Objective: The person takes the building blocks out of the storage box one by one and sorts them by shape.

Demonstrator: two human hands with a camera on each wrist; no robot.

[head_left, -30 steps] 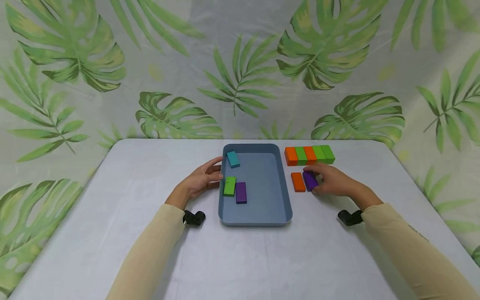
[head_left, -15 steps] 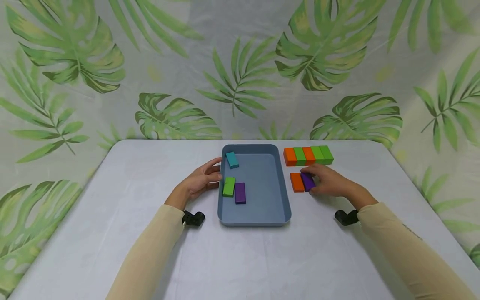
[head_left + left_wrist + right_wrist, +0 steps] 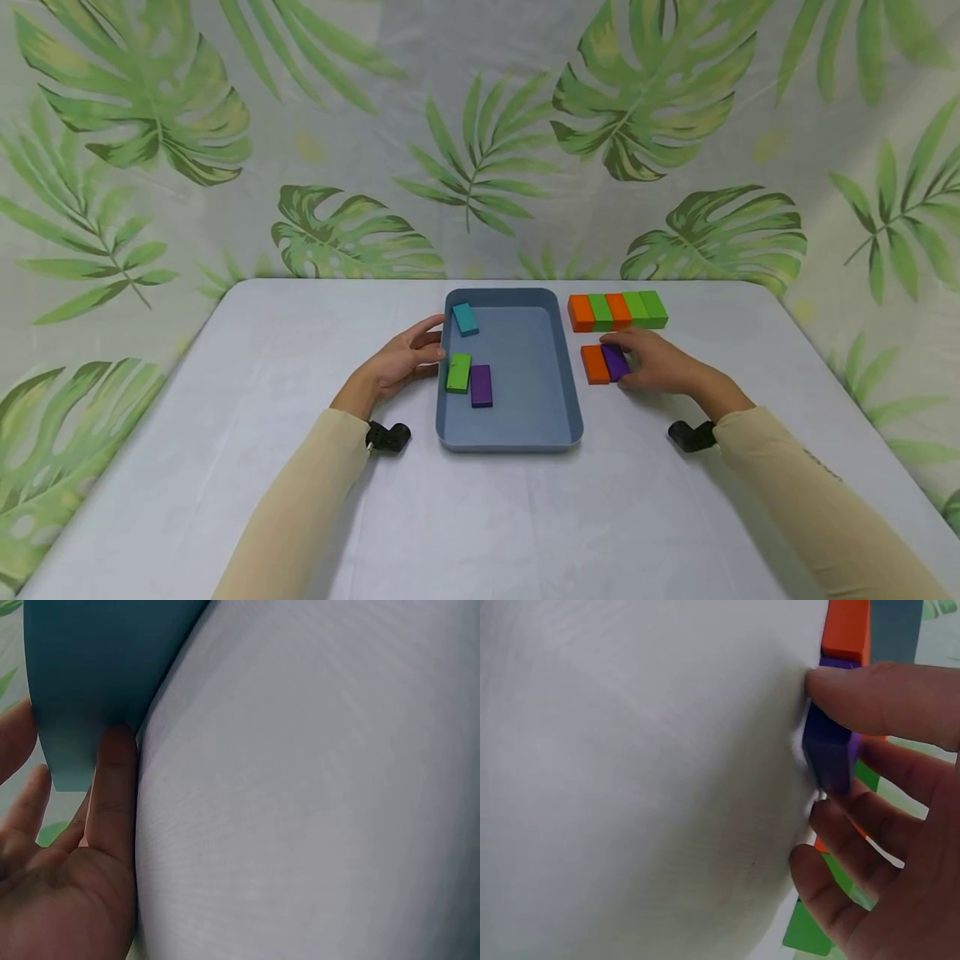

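A blue-grey tray stands mid-table. My left hand touches its left wall, fingers extended; in the left wrist view the fingertips rest against the tray wall. To the right of the tray, my right hand pinches a purple block between thumb and fingers. This block lies on the table against an orange block. From the right wrist, the thumb presses the near end of the purple block, with the orange block adjoining it.
Inside the tray lie a teal block, a green block and another purple block. Behind my right hand, several orange and green blocks form a row side by side. A leaf-patterned cloth hangs behind the table.
My right hand has shifted slightly left with the purple block, closing the narrow gap to the orange block. The left hand and tray stay in place.
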